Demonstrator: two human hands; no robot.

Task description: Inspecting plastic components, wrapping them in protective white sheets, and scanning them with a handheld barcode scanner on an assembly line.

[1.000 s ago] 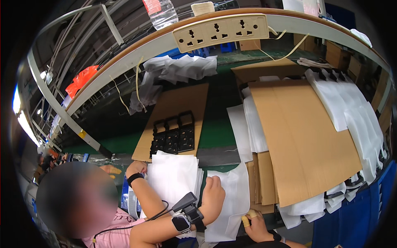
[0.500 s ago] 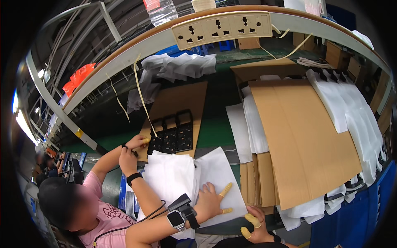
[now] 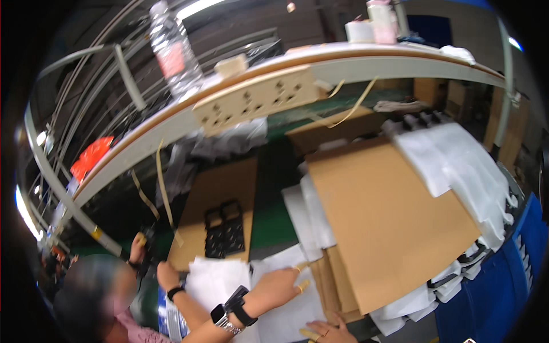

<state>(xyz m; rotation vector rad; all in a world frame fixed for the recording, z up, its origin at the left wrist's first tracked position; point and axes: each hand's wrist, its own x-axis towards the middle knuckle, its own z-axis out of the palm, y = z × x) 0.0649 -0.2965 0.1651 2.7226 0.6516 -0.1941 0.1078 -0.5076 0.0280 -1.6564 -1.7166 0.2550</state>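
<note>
My left hand (image 3: 277, 294), with a watch and yellow finger cots, lies over a white sheet (image 3: 286, 326) with its index finger and thumb stretched apart. Blur softens my right hand (image 3: 331, 332) at the lower edge, its capped fingers spread by the sheet's near right corner. I see nothing held in either hand. Left of the sheet is a stack of white sheets (image 3: 214, 280). Black slotted plastic parts (image 3: 225, 237) rest on a cardboard sheet (image 3: 220, 183) beyond the stack.
A co-worker in pink (image 3: 146, 334) sits at left, one hand on a dark part (image 3: 150, 237). Large cardboard (image 3: 389, 211) covers a pile at right, with white-wrapped parts (image 3: 463, 166) on it. Overhead runs a shelf with a socket strip (image 3: 257, 100) and a bottle (image 3: 174, 54).
My view has tilted up. My right hand has come left to the sheet's corner. The co-worker's hand has moved left with a dark part, and fewer black parts lie on the cardboard.
</note>
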